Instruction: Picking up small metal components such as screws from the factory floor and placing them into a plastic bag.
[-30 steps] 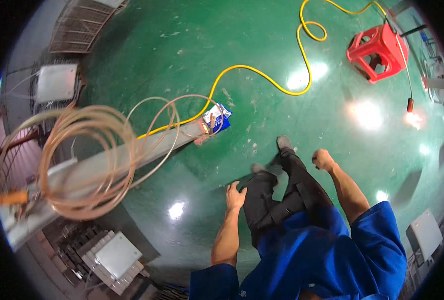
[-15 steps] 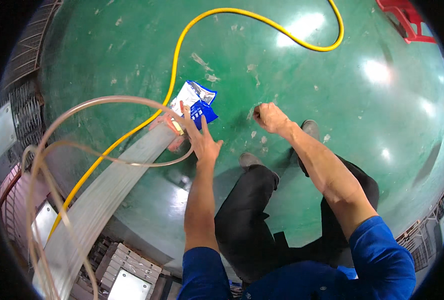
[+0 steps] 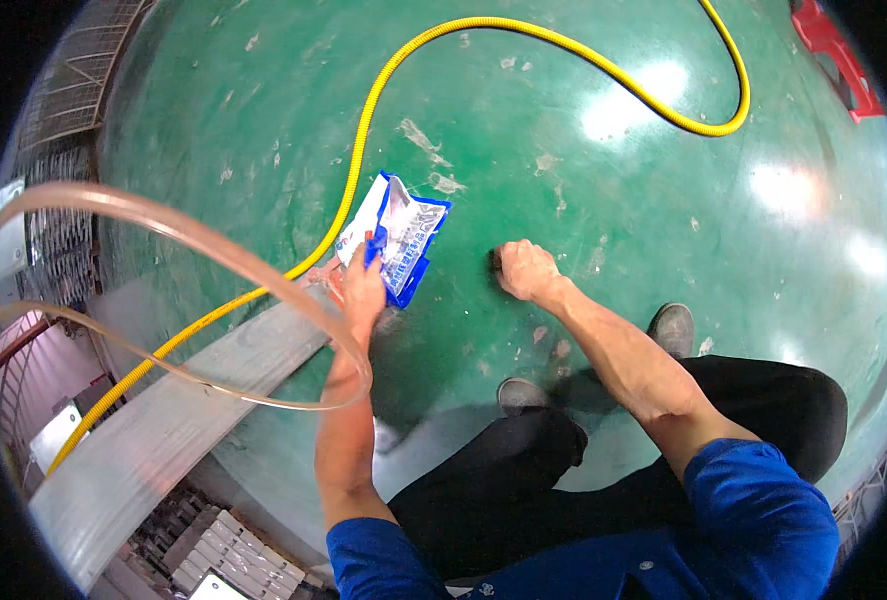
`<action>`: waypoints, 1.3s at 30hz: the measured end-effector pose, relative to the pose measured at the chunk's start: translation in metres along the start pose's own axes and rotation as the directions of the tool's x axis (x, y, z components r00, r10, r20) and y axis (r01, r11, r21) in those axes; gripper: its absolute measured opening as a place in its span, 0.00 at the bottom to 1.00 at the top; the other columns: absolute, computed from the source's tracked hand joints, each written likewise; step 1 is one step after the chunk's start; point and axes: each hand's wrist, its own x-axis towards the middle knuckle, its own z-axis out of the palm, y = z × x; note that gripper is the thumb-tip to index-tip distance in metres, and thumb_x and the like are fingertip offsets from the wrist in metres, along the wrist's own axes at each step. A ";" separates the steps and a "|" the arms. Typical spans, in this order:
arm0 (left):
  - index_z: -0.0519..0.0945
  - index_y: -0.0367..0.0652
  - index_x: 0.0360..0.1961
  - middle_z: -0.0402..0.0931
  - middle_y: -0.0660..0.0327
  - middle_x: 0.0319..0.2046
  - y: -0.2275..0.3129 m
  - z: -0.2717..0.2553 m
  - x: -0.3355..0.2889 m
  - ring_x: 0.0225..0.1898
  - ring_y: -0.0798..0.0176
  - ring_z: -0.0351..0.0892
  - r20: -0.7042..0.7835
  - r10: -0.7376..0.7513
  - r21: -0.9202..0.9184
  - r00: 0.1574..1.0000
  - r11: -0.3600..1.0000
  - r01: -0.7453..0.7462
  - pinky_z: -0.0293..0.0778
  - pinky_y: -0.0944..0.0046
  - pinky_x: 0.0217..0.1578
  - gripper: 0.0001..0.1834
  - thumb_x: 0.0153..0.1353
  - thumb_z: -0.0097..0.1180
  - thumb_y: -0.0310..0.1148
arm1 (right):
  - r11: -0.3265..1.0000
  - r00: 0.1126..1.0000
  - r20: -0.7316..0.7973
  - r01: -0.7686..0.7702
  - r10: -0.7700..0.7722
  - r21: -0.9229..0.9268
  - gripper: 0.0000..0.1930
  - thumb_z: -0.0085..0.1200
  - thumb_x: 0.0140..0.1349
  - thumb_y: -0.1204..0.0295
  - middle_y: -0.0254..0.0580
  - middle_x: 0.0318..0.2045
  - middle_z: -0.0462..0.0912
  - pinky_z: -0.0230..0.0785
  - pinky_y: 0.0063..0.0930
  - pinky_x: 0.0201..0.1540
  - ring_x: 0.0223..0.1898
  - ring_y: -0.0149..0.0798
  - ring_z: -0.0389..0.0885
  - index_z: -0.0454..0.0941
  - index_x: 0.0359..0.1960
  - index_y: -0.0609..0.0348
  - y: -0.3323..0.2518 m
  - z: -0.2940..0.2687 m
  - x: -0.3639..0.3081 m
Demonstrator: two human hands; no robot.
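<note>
My left hand [image 3: 364,290] is closed on the near edge of a blue and white plastic bag [image 3: 411,240]. The bag tilts over the end of a long grey plank-like surface [image 3: 194,385], its printed side with a silvery panel facing up. Beside the fingers, some reddish-orange pieces [image 3: 330,280] lie at the plank's end, partly hidden by the hand. To the right, above the green floor, my right hand [image 3: 527,270] is a closed fist. A small dark shape shows at its fingertips, too unclear to name.
A clear tube [image 3: 254,262] loops in front of my left forearm. Behind it, a yellow corrugated hose [image 3: 359,150] snakes across the green floor [image 3: 604,210]. A red plastic stool-like object [image 3: 839,60] stands far right. Pale stacked pieces [image 3: 239,550] sit at the lower left.
My left hand has gone from spread fingers over the bag to gripping it, and the bag now shows more of its printed side. My right fist stays closed. The whole view has shifted.
</note>
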 end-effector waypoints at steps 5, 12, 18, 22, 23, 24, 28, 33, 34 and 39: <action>0.79 0.35 0.46 0.79 0.48 0.39 -0.056 -0.035 0.010 0.42 0.53 0.77 -0.016 -0.203 -0.161 0.979 0.967 0.198 0.68 0.58 0.46 0.22 0.60 0.49 0.42 | 0.989 0.994 0.038 0.101 -0.105 0.104 0.15 0.56 0.54 0.69 0.60 0.41 0.81 0.73 0.46 0.51 0.47 0.56 0.80 0.79 0.44 0.60 -0.038 0.002 0.025; 0.75 0.39 0.54 0.75 0.41 0.50 -0.001 -0.034 0.003 0.55 0.44 0.73 0.093 -0.219 -0.042 0.971 0.974 0.223 0.65 0.54 0.56 0.25 0.60 0.48 0.42 | 0.970 0.986 -0.017 0.169 -0.168 0.178 0.24 0.57 0.55 0.69 0.55 0.43 0.81 0.74 0.46 0.50 0.47 0.56 0.79 0.72 0.56 0.51 -0.030 0.016 0.023; 0.77 0.37 0.51 0.78 0.43 0.46 -0.033 -0.044 -0.005 0.50 0.46 0.76 0.075 -0.172 -0.018 0.982 0.985 0.174 0.66 0.55 0.53 0.24 0.57 0.47 0.40 | 0.936 0.935 0.068 0.350 -0.348 -0.025 0.35 0.51 0.57 0.74 0.57 0.40 0.81 0.75 0.46 0.47 0.45 0.57 0.80 0.55 0.68 0.42 -0.076 0.017 -0.005; 0.77 0.36 0.50 0.79 0.44 0.44 -0.021 -0.042 -0.004 0.48 0.49 0.77 0.113 -0.266 -0.187 0.957 0.941 0.283 0.67 0.57 0.52 0.24 0.54 0.48 0.39 | 0.909 0.920 0.144 0.386 -0.366 -0.155 0.38 0.47 0.58 0.76 0.55 0.38 0.82 0.75 0.46 0.45 0.40 0.54 0.82 0.49 0.71 0.38 -0.088 0.013 -0.004; 0.77 0.36 0.49 0.79 0.45 0.44 -0.026 -0.043 -0.003 0.48 0.49 0.77 0.117 -0.279 -0.188 0.953 0.936 0.297 0.67 0.57 0.52 0.25 0.53 0.48 0.39 | 0.898 0.915 0.151 0.399 -0.375 -0.188 0.38 0.47 0.58 0.76 0.54 0.37 0.83 0.75 0.46 0.45 0.39 0.54 0.83 0.49 0.71 0.39 -0.092 0.012 -0.005; 0.77 0.36 0.49 0.79 0.45 0.44 -0.033 -0.043 -0.004 0.48 0.50 0.77 0.107 -0.266 -0.199 0.958 0.938 0.283 0.67 0.57 0.51 0.25 0.52 0.48 0.38 | 0.885 0.910 0.158 0.411 -0.384 -0.219 0.38 0.47 0.59 0.76 0.53 0.36 0.83 0.75 0.45 0.44 0.38 0.53 0.83 0.49 0.71 0.39 -0.096 0.012 -0.004; 0.77 0.34 0.44 0.79 0.46 0.39 -0.027 -0.042 -0.003 0.44 0.52 0.77 0.111 -0.205 -0.219 0.972 0.949 0.225 0.68 0.57 0.47 0.23 0.49 0.48 0.36 | 0.846 0.915 0.188 0.402 -0.357 -0.350 0.36 0.43 0.62 0.75 0.48 0.35 0.84 0.76 0.42 0.43 0.37 0.49 0.85 0.48 0.72 0.39 -0.094 0.021 0.008; 0.77 0.32 0.37 0.78 0.52 0.30 -0.033 -0.036 0.000 0.35 0.56 0.76 0.091 -0.216 -0.204 0.972 0.951 0.231 0.69 0.59 0.39 0.20 0.46 0.48 0.36 | 0.849 0.940 0.189 0.338 -0.284 -0.405 0.32 0.38 0.65 0.73 0.46 0.37 0.85 0.76 0.39 0.43 0.38 0.46 0.85 0.48 0.72 0.40 -0.084 0.034 0.022; 0.77 0.32 0.36 0.78 0.52 0.29 -0.033 -0.036 -0.001 0.34 0.57 0.76 0.073 -0.242 -0.207 0.968 0.945 0.252 0.69 0.59 0.38 0.20 0.45 0.48 0.36 | 0.855 0.942 0.199 0.329 -0.269 -0.400 0.32 0.37 0.66 0.73 0.46 0.37 0.84 0.76 0.39 0.43 0.39 0.45 0.85 0.49 0.72 0.40 -0.084 0.034 0.023; 0.77 0.31 0.36 0.78 0.53 0.31 -0.068 -0.038 -0.002 0.36 0.58 0.75 0.101 -0.206 -0.368 0.973 0.901 0.229 0.69 0.60 0.40 0.20 0.44 0.49 0.35 | 0.867 0.939 0.196 0.336 -0.282 -0.367 0.31 0.37 0.66 0.73 0.45 0.39 0.84 0.76 0.39 0.43 0.40 0.44 0.84 0.50 0.72 0.41 -0.095 0.037 0.021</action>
